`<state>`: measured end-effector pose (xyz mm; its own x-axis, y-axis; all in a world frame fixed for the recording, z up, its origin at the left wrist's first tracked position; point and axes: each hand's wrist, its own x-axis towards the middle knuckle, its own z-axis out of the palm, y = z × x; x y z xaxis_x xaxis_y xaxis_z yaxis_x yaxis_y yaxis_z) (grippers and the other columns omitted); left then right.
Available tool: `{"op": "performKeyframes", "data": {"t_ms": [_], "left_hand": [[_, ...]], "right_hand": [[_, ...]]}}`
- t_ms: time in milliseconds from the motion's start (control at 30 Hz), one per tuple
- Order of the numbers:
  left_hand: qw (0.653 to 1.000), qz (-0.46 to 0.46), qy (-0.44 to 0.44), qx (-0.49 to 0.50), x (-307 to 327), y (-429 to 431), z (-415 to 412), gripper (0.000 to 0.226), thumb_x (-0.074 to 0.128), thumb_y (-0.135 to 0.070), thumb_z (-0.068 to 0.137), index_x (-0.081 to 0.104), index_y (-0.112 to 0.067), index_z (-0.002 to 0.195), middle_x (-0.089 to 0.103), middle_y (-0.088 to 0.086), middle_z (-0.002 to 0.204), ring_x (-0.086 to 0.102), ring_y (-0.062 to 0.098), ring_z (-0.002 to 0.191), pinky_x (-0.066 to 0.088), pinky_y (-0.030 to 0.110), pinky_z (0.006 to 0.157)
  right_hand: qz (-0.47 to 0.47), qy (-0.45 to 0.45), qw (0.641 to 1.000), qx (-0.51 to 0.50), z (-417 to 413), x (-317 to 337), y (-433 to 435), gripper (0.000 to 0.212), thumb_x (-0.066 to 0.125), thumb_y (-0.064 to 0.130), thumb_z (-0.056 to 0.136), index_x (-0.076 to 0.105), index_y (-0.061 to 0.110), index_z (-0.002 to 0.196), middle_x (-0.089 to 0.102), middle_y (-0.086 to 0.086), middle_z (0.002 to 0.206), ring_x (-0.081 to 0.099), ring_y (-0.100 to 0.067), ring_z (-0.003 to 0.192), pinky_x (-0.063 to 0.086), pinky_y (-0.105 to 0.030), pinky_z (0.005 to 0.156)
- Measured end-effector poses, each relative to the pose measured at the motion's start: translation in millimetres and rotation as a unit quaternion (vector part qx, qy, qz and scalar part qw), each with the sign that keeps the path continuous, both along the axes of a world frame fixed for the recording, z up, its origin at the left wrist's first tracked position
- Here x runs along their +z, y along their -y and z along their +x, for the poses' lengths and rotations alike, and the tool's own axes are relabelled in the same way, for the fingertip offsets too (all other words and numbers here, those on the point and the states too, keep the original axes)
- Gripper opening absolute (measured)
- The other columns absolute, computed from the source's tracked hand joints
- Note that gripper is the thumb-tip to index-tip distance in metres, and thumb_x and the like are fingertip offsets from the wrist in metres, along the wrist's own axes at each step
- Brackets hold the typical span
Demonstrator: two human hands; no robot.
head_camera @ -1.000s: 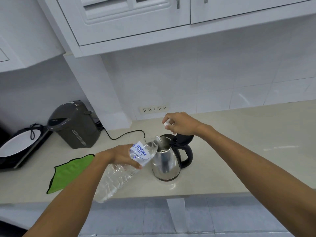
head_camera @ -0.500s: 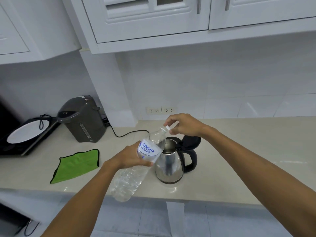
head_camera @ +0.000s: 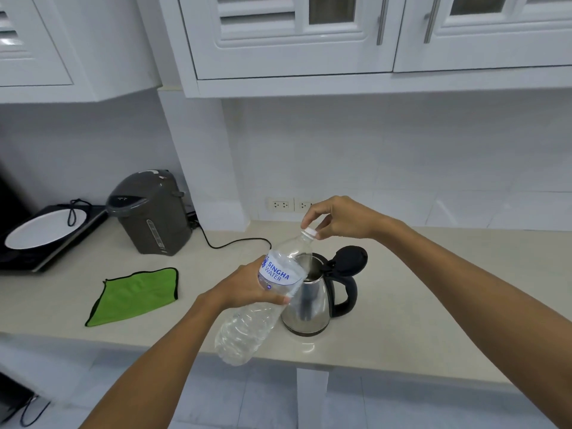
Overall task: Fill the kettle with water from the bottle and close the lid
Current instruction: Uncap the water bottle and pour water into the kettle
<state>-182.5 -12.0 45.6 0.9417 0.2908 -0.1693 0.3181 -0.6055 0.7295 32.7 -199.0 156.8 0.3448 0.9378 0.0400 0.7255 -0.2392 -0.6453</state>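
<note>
A steel kettle (head_camera: 312, 308) with a black handle stands on the beige counter (head_camera: 433, 305), its black lid (head_camera: 349, 261) flipped up and open. My left hand (head_camera: 244, 289) grips a clear plastic water bottle (head_camera: 263, 301) around its blue-and-white label, tilted with the neck up and to the right, in front of the kettle's mouth. A white cap (head_camera: 309, 232) sits on the bottle's neck. My right hand (head_camera: 337, 218) pinches that cap with fingertips from above. Little water shows in the bottle.
A grey electric water dispenser (head_camera: 151, 212) stands at the back left, its black cord (head_camera: 235, 243) trailing toward the kettle. A green cloth (head_camera: 136, 295) lies left of the bottle. A black cooktop with a white plate (head_camera: 43, 229) is at far left. Wall sockets (head_camera: 281, 205) sit behind.
The bottle has swung from a pouring tilt over the kettle to neck-up. My right hand has brought the white cap onto the neck. The camera has tilted upward.
</note>
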Motion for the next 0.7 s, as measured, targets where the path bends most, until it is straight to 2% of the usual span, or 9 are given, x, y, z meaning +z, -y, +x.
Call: {"op": "performKeyframes", "data": {"t_ms": [133,200,267,333,433,567,700], "left_hand": [[1.000,0.003,0.006,-0.021,1,-4,-3,0.079,0.099,-0.060,0.068,0.058,-0.048,0.135,0.074,-0.026,0.124,0.071,0.001,0.114,0.060,0.031,0.101],[1.000,0.002,0.011,-0.027,0,-8,-7,0.083,0.099,-0.062,0.067,0.058,-0.046,0.137,0.075,-0.024,0.125,0.072,0.002,0.115,0.060,0.033,0.103],[0.999,0.002,0.009,-0.033,0,-11,-12,0.082,0.099,-0.063,0.066,0.059,-0.047,0.135,0.075,-0.024,0.124,0.072,0.003,0.114,0.061,0.034,0.103],[0.999,-0.001,0.009,-0.039,2,-14,-16,0.082,0.099,-0.064,0.065,0.059,-0.048,0.135,0.075,-0.026,0.123,0.073,0.002,0.113,0.061,0.034,0.103],[0.999,-0.009,0.011,-0.047,2,-16,-22,0.082,0.100,-0.062,0.066,0.059,-0.048,0.136,0.076,-0.027,0.123,0.073,0.002,0.113,0.061,0.034,0.103],[0.998,-0.024,0.011,-0.053,-2,-20,-33,0.079,0.101,-0.057,0.068,0.061,-0.047,0.134,0.076,-0.026,0.125,0.074,0.004,0.115,0.061,0.037,0.104],[0.997,-0.033,0.012,-0.067,-2,-21,-42,0.078,0.101,-0.054,0.069,0.062,-0.045,0.136,0.076,-0.026,0.126,0.073,0.001,0.117,0.060,0.035,0.106]], "right_hand": [[-0.015,0.010,1.000,0.001,-9,11,-1,0.036,0.078,-0.007,0.082,0.079,0.021,0.106,0.077,0.012,0.107,0.079,-0.009,0.088,0.058,-0.023,0.087],[-0.026,0.019,0.999,0.003,-16,16,-2,0.035,0.080,-0.004,0.082,0.080,0.020,0.108,0.078,0.010,0.108,0.076,0.001,0.084,0.057,-0.021,0.086],[-0.043,0.024,0.999,0.000,-22,19,-3,0.031,0.081,0.001,0.083,0.079,0.017,0.109,0.079,0.007,0.108,0.072,0.008,0.078,0.054,-0.014,0.077],[-0.057,0.010,0.998,-0.010,-27,19,-5,0.026,0.081,0.005,0.085,0.079,0.015,0.109,0.079,0.004,0.106,0.074,0.000,0.076,0.051,-0.009,0.069],[-0.066,0.019,0.998,-0.016,-36,18,-8,0.021,0.081,0.013,0.088,0.078,0.017,0.108,0.078,0.002,0.106,0.079,-0.013,0.082,0.054,-0.016,0.076],[-0.056,0.014,0.998,-0.009,-51,20,-6,0.024,0.084,0.009,0.083,0.077,0.018,0.105,0.078,0.005,0.106,0.075,-0.003,0.081,0.054,-0.022,0.086],[-0.066,0.001,0.998,-0.010,-62,23,-7,0.031,0.086,0.003,0.078,0.075,0.021,0.101,0.075,0.017,0.101,0.078,-0.013,0.087,0.054,-0.021,0.084]]}}
